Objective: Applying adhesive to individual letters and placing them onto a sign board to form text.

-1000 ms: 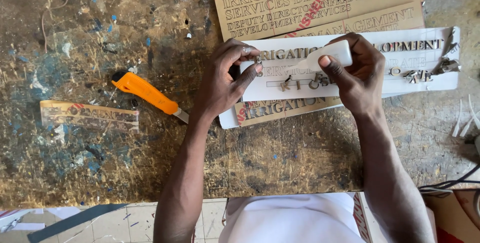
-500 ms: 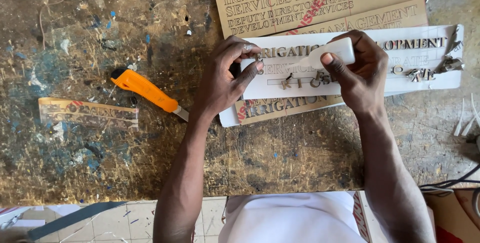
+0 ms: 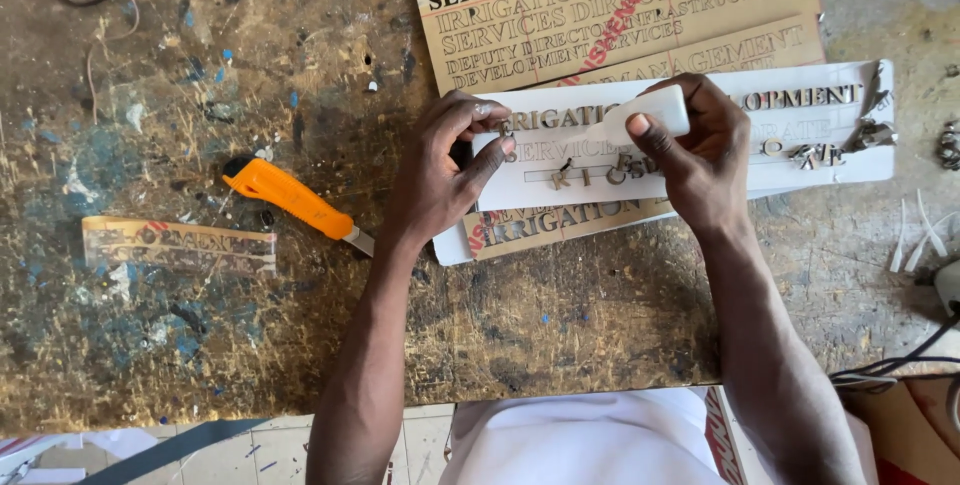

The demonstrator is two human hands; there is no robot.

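My left hand (image 3: 440,170) pinches a small cut-out metal letter (image 3: 503,129) between thumb and fingertips, over the left end of a white sign board (image 3: 820,160). My right hand (image 3: 700,155) grips a small white glue bottle (image 3: 655,113) whose nozzle points left toward that letter. Several loose cut-out letters (image 3: 610,173) lie on the white board between my hands, and more sit at its right end (image 3: 830,150). Rows of letters are fixed along the board's top.
An orange utility knife (image 3: 290,200) lies left of my left hand on the stained wooden bench (image 3: 300,345). A brown stencil sheet (image 3: 620,15) lies behind the board, a narrow strip (image 3: 180,245) at far left. Cables (image 3: 900,370) run at the right edge.
Both hands stay over the white board with the letter and bottle; the bottle's nozzle has shifted slightly closer to the letter.
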